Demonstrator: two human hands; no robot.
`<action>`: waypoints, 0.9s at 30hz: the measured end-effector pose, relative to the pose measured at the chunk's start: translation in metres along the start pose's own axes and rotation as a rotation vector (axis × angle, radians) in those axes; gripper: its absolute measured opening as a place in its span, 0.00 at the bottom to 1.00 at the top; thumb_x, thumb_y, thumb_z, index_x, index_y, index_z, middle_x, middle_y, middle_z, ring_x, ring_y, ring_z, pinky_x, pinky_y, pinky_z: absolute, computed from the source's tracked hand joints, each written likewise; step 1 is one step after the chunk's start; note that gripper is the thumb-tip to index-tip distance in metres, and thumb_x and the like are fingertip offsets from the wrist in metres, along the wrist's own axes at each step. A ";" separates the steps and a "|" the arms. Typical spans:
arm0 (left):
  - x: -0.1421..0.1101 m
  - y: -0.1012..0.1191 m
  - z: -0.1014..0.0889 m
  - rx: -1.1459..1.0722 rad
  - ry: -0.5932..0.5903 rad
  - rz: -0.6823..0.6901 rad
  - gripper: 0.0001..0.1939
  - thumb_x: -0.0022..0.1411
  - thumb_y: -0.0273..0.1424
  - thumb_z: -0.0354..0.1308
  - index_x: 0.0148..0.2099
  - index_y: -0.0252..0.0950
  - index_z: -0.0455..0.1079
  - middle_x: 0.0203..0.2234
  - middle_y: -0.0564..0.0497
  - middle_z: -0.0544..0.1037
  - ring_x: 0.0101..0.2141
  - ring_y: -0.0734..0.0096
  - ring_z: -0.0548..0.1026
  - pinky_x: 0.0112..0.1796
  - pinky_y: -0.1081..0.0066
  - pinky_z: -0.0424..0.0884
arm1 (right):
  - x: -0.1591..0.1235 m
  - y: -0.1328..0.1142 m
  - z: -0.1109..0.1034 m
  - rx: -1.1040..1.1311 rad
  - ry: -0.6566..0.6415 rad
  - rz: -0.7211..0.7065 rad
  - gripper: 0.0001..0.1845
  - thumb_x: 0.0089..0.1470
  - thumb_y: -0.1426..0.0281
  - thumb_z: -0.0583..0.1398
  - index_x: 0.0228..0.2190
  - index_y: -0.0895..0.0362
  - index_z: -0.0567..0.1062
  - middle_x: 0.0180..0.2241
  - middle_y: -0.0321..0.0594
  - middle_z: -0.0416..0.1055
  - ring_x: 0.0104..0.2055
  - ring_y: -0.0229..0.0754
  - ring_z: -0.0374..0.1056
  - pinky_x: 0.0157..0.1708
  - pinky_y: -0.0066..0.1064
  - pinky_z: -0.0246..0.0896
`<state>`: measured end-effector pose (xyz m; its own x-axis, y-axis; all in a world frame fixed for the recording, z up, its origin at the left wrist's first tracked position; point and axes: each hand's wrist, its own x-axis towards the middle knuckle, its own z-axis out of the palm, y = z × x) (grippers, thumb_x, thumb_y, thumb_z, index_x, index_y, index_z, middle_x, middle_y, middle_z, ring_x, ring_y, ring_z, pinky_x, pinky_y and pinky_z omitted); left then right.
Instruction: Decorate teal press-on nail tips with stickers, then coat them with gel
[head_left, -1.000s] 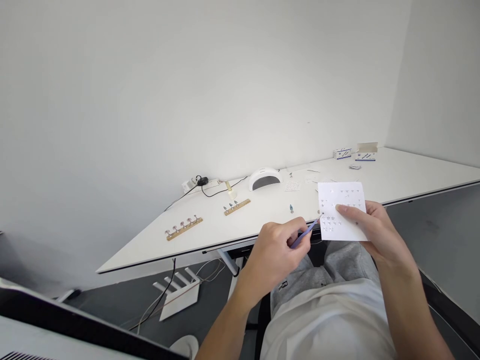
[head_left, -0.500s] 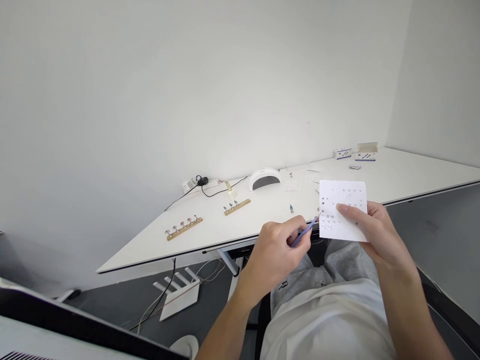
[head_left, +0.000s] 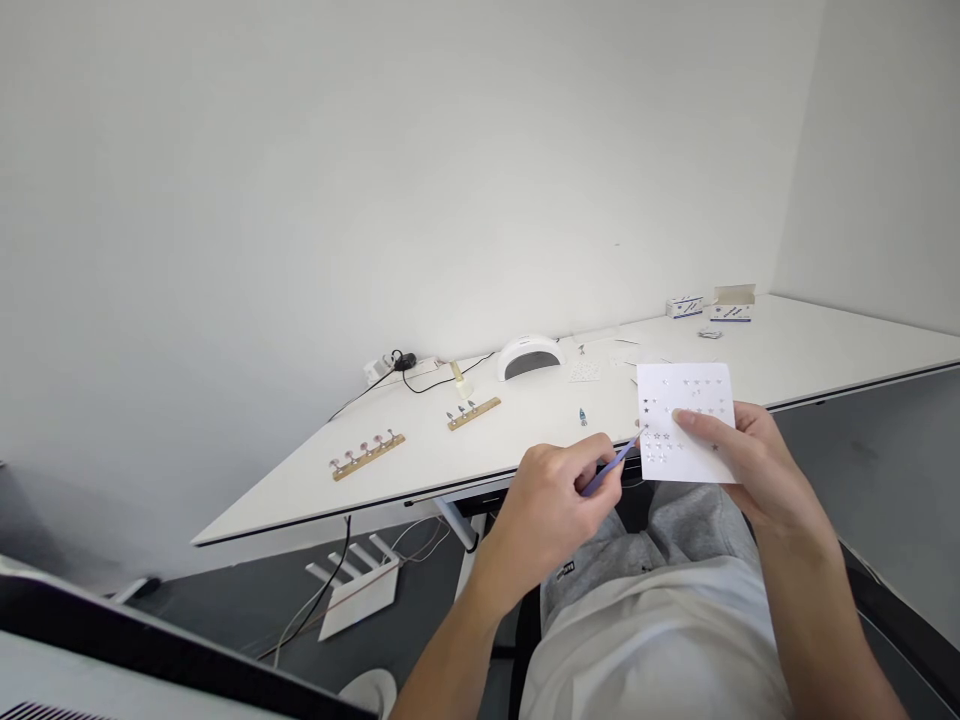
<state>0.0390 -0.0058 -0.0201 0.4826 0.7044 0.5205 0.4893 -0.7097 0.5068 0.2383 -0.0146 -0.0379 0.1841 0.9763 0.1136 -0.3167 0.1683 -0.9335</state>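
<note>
From where I stand, the fingers of the left hand (head_left: 559,505) are pinched around one slim purple tool (head_left: 609,469), probably tweezers, its tip at the near-left edge of one sheet of star stickers (head_left: 691,462). The right hand (head_left: 761,455) has that sheet clamped, thumb on its face, fingers behind. It should be light and flat, bendable but stiff enough to stay level; I'd grip it by a bare margin. The little stars look thin and easily creased, so they'd want picking up by a point; they're too small to count surely.

Just beyond the left fingers, on the desk (head_left: 442,468), stands one lone blue nail tip (head_left: 582,415). Farther left of them are two wooden strips: one nearer strip with three stands (head_left: 474,414), one outer strip with five (head_left: 369,457). Beyond is one white nail lamp (head_left: 531,350); far beyond the right fingers, two small boxes (head_left: 685,307) (head_left: 730,313).
</note>
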 end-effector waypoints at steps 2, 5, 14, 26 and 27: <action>0.000 -0.001 0.001 0.004 0.014 0.007 0.10 0.62 0.27 0.52 0.27 0.36 0.61 0.15 0.61 0.48 0.19 0.81 0.47 0.21 0.77 0.48 | -0.001 0.000 0.003 0.018 0.002 -0.007 0.15 0.39 0.61 0.73 0.27 0.58 0.83 0.30 0.46 0.81 0.29 0.47 0.76 0.25 0.30 0.68; 0.000 -0.001 0.001 0.015 0.038 0.020 0.10 0.62 0.27 0.52 0.27 0.36 0.61 0.16 0.61 0.47 0.20 0.81 0.46 0.21 0.76 0.48 | -0.003 0.000 0.007 0.045 0.026 -0.022 0.15 0.38 0.61 0.74 0.28 0.57 0.83 0.30 0.45 0.81 0.29 0.47 0.76 0.26 0.30 0.69; 0.002 0.000 0.000 0.026 0.039 0.030 0.10 0.61 0.26 0.52 0.26 0.36 0.61 0.16 0.61 0.47 0.19 0.81 0.46 0.22 0.77 0.48 | -0.002 0.000 0.008 0.040 0.057 -0.030 0.15 0.37 0.61 0.74 0.27 0.58 0.83 0.29 0.46 0.81 0.29 0.48 0.76 0.25 0.29 0.68; 0.001 -0.001 0.001 0.002 0.033 0.035 0.10 0.61 0.26 0.52 0.27 0.36 0.61 0.16 0.61 0.47 0.20 0.81 0.46 0.21 0.77 0.48 | 0.000 0.001 0.005 0.072 -0.001 -0.019 0.14 0.39 0.62 0.74 0.27 0.58 0.84 0.28 0.44 0.81 0.26 0.43 0.75 0.23 0.26 0.69; 0.001 -0.001 0.001 -0.002 0.036 0.034 0.10 0.61 0.26 0.52 0.27 0.36 0.61 0.16 0.61 0.47 0.20 0.81 0.46 0.21 0.77 0.48 | -0.001 0.001 0.006 0.080 0.003 -0.031 0.14 0.39 0.62 0.74 0.28 0.57 0.84 0.28 0.44 0.81 0.26 0.43 0.75 0.24 0.26 0.69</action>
<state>0.0399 -0.0042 -0.0204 0.4724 0.6794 0.5615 0.4717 -0.7330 0.4901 0.2325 -0.0145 -0.0369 0.1982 0.9699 0.1412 -0.3844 0.2094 -0.8991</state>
